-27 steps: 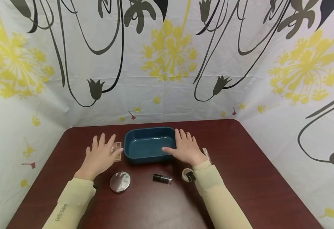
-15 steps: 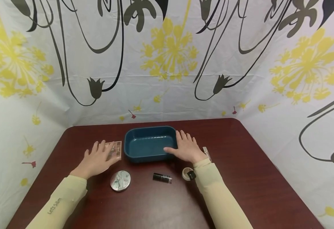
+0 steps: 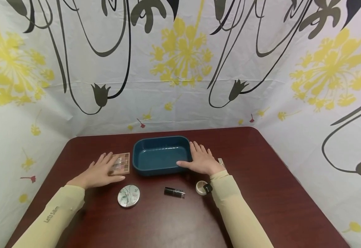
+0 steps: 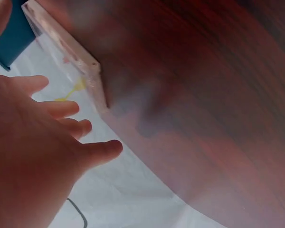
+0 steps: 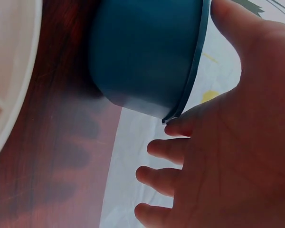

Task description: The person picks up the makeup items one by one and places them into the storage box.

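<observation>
My left hand (image 3: 98, 174) hovers over the left part of an eyeshadow palette (image 3: 124, 162), fingers spread. From the left wrist, that palette (image 4: 69, 45) lies below the fingers, apparently apart from them. A dark blue rectangular dish (image 3: 161, 171) stands right of the palette. At its right end is my right hand (image 3: 201, 162), with straight fingers beside the outer rim and the thumb over the near right corner. In the right wrist view the index fingertip meets or overlaps the corner of the dish (image 5: 142, 57); firm contact cannot be made out.
Nearer on the dark red table (image 3: 155, 227) lie a round mirrored compact (image 3: 129, 196), a black lipstick-like tube (image 3: 174, 192) and a round powder case (image 3: 200, 188) with a black piece. A slim pale item (image 3: 221, 162) is partly behind the right wrist. Patterned cloth (image 3: 174, 117) encloses the table.
My left hand has moved left and slightly nearer, turning so that more of the palette shows. The right hand has stayed at the dish, which stands where it did.
</observation>
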A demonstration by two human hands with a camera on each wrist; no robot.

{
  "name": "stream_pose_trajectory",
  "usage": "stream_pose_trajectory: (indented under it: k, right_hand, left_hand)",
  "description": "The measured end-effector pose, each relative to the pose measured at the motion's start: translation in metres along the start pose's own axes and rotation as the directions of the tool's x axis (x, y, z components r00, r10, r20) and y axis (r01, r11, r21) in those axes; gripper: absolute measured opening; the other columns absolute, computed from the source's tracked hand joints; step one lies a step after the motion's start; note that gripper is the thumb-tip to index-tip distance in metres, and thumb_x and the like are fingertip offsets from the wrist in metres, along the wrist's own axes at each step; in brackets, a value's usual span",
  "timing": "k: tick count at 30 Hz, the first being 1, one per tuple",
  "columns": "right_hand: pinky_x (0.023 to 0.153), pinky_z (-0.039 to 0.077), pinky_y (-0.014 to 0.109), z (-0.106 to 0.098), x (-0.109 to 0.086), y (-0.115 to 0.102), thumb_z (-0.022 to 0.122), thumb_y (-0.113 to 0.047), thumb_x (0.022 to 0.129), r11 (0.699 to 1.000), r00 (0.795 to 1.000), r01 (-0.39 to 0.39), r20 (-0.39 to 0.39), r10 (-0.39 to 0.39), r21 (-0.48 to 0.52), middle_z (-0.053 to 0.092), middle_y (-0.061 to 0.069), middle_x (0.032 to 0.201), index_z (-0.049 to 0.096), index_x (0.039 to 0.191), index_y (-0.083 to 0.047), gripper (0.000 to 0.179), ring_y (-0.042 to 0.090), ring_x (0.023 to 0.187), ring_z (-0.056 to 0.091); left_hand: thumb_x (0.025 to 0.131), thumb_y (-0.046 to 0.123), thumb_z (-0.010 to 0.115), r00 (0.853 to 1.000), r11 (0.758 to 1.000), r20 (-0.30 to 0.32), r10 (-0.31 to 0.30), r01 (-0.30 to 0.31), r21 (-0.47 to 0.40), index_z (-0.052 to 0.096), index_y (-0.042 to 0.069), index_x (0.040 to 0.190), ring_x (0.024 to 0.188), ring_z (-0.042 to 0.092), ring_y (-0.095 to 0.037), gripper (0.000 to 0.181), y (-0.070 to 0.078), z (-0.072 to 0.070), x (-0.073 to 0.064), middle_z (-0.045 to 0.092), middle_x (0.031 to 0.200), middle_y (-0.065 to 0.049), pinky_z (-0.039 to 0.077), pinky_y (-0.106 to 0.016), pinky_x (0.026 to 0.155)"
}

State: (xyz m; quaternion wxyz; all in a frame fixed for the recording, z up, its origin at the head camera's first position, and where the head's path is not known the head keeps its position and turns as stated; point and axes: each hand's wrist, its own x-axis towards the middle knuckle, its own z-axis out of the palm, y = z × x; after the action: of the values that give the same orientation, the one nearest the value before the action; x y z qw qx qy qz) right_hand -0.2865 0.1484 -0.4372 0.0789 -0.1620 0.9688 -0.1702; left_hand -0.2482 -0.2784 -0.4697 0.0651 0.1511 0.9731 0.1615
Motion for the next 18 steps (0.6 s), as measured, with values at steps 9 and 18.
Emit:
stream_pose_trajectory:
  k: [9, 18]
  right_hand:
    - [0.116, 0.01, 0.064, 0.002, 0.002, 0.001, 0.049, -0.084, 0.084, 1.0, 1.0, 0.021, 0.011, -0.021, 0.0, 0.009, 0.012, 0.168, 0.006, 0.163, -0.012, 0.115, 0.04, 0.152, 0.011]
    - [0.116, 0.009, 0.064, 0.004, 0.004, 0.005, 0.048, -0.086, 0.082, 1.0, 1.0, 0.014, 0.021, -0.014, 0.024, 0.011, 0.014, 0.167, 0.005, 0.163, -0.013, 0.117, 0.041, 0.151, 0.012]
  left_hand:
    - [0.08, 0.073, 0.066, 1.0, 1.0, 0.027, 0.014, -0.015, 0.008, 0.024, 0.005, 0.16, 0.145, 0.008, -0.056, 0.113, -0.013, 0.005, 0.0, 0.012, 0.162, -0.031, 0.013, -0.08, 0.103]
    - [0.074, 0.072, 0.073, 0.997, 0.998, 0.043, 0.063, -0.064, 0.015, 0.028, 0.01, 0.159, 0.146, 0.008, -0.055, 0.114, -0.018, 0.0, 0.01, 0.013, 0.162, -0.03, 0.015, -0.081, 0.101]
